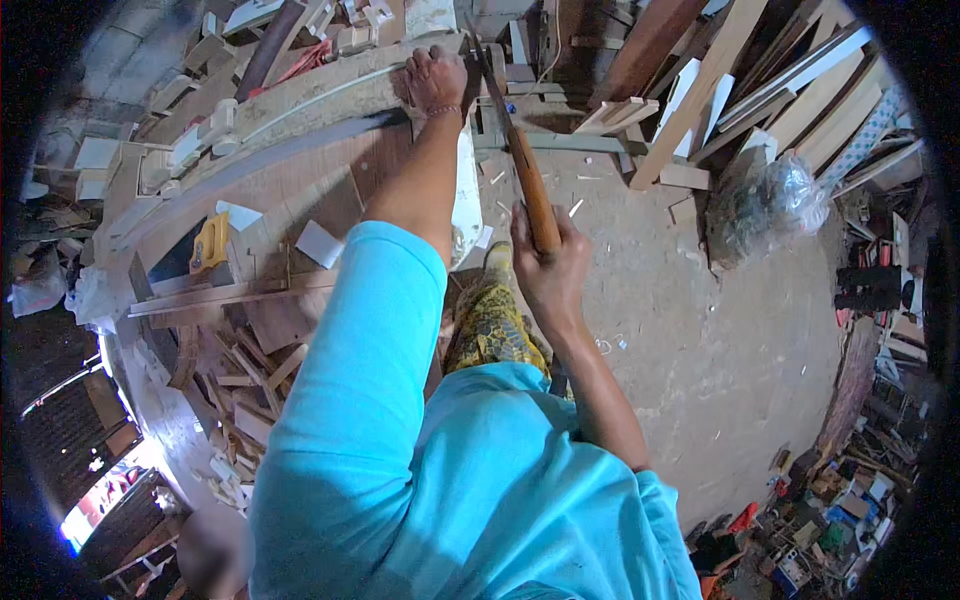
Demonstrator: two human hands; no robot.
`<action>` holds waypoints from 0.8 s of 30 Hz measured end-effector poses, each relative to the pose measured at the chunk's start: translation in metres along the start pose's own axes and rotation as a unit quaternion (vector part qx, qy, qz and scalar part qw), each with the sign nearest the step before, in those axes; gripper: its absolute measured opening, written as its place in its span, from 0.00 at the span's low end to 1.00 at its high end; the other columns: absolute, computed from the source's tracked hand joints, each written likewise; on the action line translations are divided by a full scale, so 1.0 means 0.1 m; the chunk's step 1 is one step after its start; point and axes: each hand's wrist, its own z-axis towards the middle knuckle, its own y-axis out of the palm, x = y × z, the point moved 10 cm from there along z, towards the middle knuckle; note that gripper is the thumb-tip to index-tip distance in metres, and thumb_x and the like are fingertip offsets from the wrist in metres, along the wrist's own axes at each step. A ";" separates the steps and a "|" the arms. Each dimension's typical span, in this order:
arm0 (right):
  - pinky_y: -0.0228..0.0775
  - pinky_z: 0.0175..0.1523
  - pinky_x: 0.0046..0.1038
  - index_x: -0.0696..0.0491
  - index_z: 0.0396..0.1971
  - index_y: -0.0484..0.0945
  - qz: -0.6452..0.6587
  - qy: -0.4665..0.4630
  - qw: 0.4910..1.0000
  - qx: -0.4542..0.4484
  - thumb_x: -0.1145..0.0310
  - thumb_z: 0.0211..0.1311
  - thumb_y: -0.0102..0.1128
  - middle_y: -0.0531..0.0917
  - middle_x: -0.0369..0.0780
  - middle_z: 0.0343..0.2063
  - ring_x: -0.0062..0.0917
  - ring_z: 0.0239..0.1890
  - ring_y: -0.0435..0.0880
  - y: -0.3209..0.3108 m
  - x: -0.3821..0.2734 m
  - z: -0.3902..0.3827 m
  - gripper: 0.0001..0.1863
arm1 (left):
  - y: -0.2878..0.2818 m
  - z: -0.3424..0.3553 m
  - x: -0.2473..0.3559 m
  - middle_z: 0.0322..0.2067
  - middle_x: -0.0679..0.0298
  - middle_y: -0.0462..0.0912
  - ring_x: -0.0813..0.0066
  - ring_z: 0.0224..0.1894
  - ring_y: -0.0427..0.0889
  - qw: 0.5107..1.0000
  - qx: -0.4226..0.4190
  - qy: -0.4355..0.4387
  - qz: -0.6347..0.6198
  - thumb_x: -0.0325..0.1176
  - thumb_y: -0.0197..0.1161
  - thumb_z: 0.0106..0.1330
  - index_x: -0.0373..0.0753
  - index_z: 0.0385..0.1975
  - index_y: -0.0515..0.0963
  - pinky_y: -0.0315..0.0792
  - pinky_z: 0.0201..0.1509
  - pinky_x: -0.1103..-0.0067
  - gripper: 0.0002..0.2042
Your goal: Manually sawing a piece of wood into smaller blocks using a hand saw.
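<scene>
Looking down at a wood-cluttered workbench (365, 95) and littered floor (690, 330), I am reaching my left arm (410, 190) forward and bending my right arm (605, 390). My left hand (437, 80) is resting on the bench, fingers curling, around what I cannot tell; my right hand (550, 270) is gripping the long tool (517, 145), its blade (492, 85) pointing forward beside my left.
</scene>
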 end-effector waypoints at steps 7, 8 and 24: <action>0.65 0.23 0.34 0.62 0.18 0.72 -0.017 0.037 0.999 0.012 0.69 0.46 0.58 0.72 0.50 0.11 0.41 0.16 0.76 0.10 0.22 0.47 0.10 | 0.16 -0.02 0.13 0.32 0.56 0.71 0.58 0.39 0.69 1.000 0.003 0.019 -0.015 0.43 0.57 0.47 0.37 0.26 0.74 0.65 0.42 0.68 0.15; 0.63 0.21 0.30 0.63 0.18 0.73 -0.003 0.036 0.999 0.017 0.66 0.48 0.58 0.72 0.47 0.10 0.29 0.14 0.71 0.11 0.25 0.47 0.13 | 0.16 -0.01 0.12 0.32 0.55 0.71 0.58 0.39 0.69 0.999 0.018 0.023 -0.019 0.43 0.57 0.47 0.36 0.25 0.74 0.65 0.42 0.68 0.15; 0.56 0.17 0.27 0.65 0.19 0.71 0.052 0.003 0.998 0.039 0.63 0.51 0.57 0.64 0.41 0.06 0.16 0.12 0.59 0.16 0.24 0.45 0.17 | 0.07 0.01 0.17 0.28 0.55 0.72 0.59 0.37 0.71 0.999 0.030 0.037 -0.003 0.40 0.54 0.49 0.35 0.25 0.74 0.66 0.40 0.68 0.13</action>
